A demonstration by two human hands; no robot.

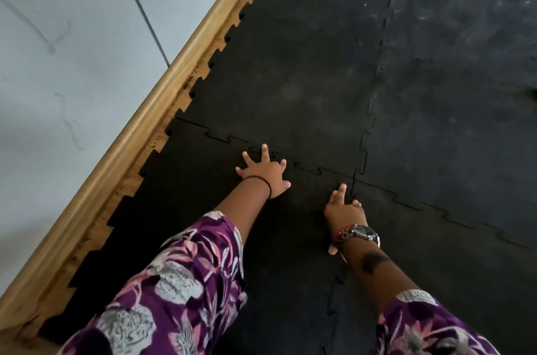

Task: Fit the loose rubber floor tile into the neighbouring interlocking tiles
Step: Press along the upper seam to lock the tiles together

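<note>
A black rubber floor tile [203, 209] lies under both my arms, its toothed far edge meeting the neighbouring tile [284, 87] along a jigsaw seam [220, 138]. My left hand [263, 173] rests flat with fingers spread right on that seam. My right hand [344, 208] presses palm-down near the corner where several tiles meet [354, 177], fingers pointing at the joint. Neither hand holds anything. The seam left of my left hand shows a thin visible line.
A wooden skirting board [139, 128] runs diagonally along the tiles' left edge, with a pale wall [72, 49] beyond. More dusty black tiles [450, 64] cover the floor to the right. My purple flowered sleeves [186, 282] fill the lower frame.
</note>
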